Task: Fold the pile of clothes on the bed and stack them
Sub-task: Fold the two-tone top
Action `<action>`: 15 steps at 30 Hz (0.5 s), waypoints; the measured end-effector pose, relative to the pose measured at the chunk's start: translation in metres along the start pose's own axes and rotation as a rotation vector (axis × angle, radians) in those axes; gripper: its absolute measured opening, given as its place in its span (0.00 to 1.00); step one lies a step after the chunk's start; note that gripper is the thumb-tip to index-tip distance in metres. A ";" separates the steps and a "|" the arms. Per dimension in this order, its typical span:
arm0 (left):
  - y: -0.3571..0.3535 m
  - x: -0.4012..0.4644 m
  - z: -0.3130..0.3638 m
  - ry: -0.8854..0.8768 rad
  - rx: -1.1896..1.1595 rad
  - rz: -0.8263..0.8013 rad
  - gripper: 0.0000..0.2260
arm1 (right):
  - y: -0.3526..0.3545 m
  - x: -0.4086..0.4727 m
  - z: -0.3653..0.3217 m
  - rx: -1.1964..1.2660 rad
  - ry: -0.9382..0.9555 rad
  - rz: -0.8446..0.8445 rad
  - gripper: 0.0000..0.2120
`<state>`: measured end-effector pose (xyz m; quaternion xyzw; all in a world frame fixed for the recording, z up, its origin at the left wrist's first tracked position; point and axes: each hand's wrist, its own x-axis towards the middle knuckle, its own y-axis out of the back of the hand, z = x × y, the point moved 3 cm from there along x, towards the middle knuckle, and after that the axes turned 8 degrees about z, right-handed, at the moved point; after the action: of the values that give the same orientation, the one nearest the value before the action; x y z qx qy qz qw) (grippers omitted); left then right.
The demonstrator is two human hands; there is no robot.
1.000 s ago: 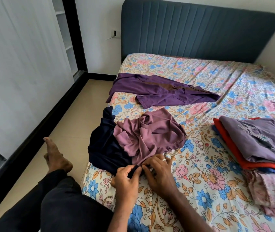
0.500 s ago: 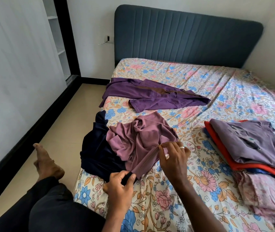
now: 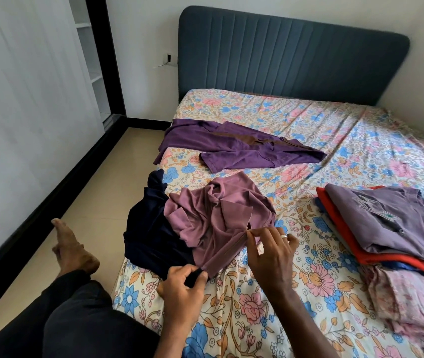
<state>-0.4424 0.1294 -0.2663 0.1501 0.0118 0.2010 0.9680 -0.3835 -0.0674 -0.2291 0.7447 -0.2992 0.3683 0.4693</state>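
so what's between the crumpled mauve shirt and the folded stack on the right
In the head view, only bare floral bedsheet lies between the crumpled mauve shirt and the folded stack.

Mauve garment (image 3: 213, 215), navy garment (image 3: 149, 228), purple shirt (image 3: 234, 148), floral bedsheet (image 3: 296, 293)

On the bed (image 3: 309, 120), a crumpled garment (image 3: 221, 218) lies partly over another (image 3: 151, 233) at the left edge. Behind them a third garment (image 3: 234, 148) is spread flat, the headboard (image 3: 290, 58) beyond. A folded stack (image 3: 391, 228) sits to the right. Both hands, left (image 3: 182, 290) and right (image 3: 270, 257), meet the crumpled garment's near edge.
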 end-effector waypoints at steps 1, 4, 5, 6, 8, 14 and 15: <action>0.000 -0.001 0.000 -0.004 -0.019 0.000 0.12 | 0.002 -0.004 -0.001 0.020 -0.005 -0.023 0.09; 0.004 -0.002 0.003 -0.090 -0.022 0.086 0.05 | 0.005 -0.017 0.002 0.076 -0.005 -0.165 0.10; 0.006 -0.001 0.005 -0.124 -0.009 0.137 0.09 | 0.006 -0.018 0.003 0.127 -0.038 -0.229 0.10; 0.006 0.000 0.007 -0.163 0.015 0.195 0.12 | 0.007 -0.019 0.005 0.191 -0.096 -0.272 0.10; 0.006 0.006 0.024 -0.288 0.109 0.350 0.14 | 0.011 -0.015 0.007 0.300 -0.218 -0.280 0.08; -0.050 0.032 0.061 -0.328 0.053 0.089 0.05 | -0.004 -0.008 0.010 0.238 -0.410 -0.470 0.04; -0.060 0.036 0.061 -0.275 0.095 0.063 0.07 | -0.007 -0.008 0.009 0.232 -0.441 -0.473 0.05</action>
<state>-0.3810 0.0740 -0.2247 0.2221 -0.1161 0.2079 0.9455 -0.3804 -0.0723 -0.2418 0.9036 -0.1688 0.1108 0.3779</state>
